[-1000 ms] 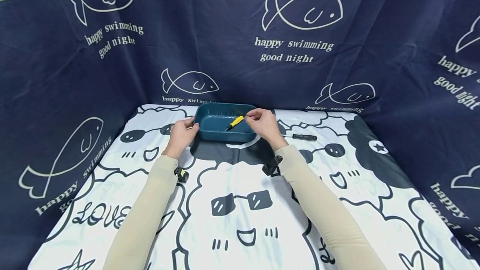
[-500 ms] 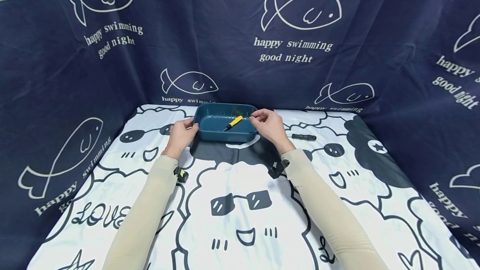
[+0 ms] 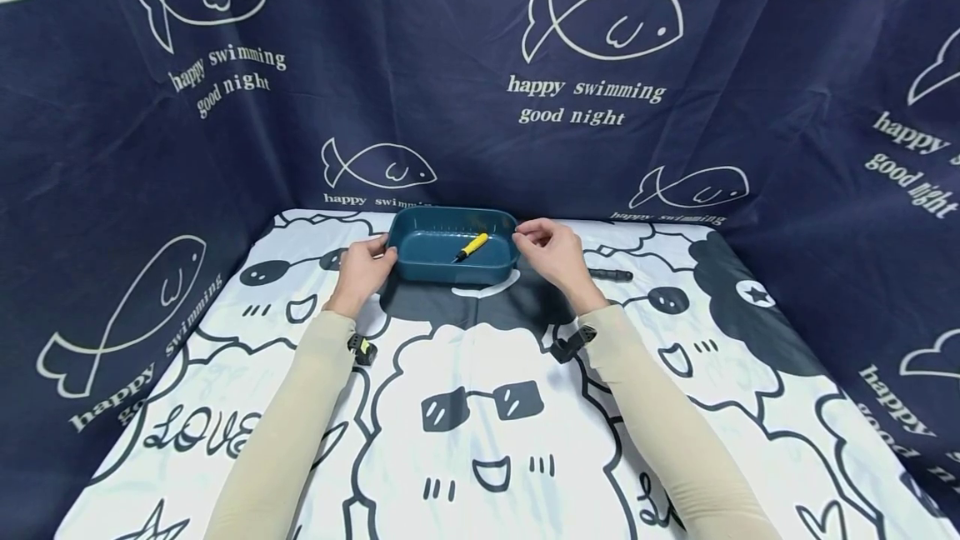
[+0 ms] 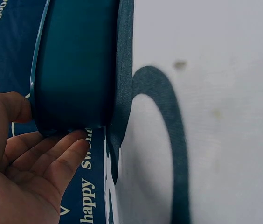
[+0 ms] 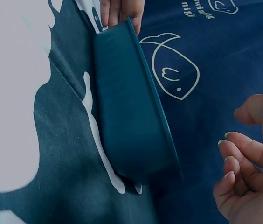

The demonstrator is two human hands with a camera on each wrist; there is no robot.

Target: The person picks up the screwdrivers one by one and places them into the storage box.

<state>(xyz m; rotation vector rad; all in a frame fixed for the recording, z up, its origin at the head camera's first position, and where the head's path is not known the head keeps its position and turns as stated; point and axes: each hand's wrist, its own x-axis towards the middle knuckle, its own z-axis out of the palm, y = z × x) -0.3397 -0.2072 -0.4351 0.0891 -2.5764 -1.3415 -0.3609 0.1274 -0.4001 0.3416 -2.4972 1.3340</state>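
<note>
A teal plastic box (image 3: 453,273) stands at the far side of the table. My left hand (image 3: 363,275) holds its left end, the thumb at the rim and the fingers against the end wall, as the left wrist view shows. Inside lies a screwdriver (image 3: 472,247) with a yellow handle, its dark tip toward the front. By the right end hovers my right hand (image 3: 553,255), fingers loosely curled around nothing. The right wrist view has this hand (image 5: 250,163) apart from the box (image 5: 129,100).
A black-handled screwdriver (image 3: 611,275) lies on the table just right of my right hand, partly hidden by it. The patterned white tablecloth (image 3: 480,448) covers the table. Navy fabric (image 3: 465,65) with fish prints hangs behind and at both sides.
My right hand has moved right, from beside the yellow screwdriver's handle to beyond the box's right end. The yellow screwdriver has shifted slightly inside. My left hand has stayed on the box.
</note>
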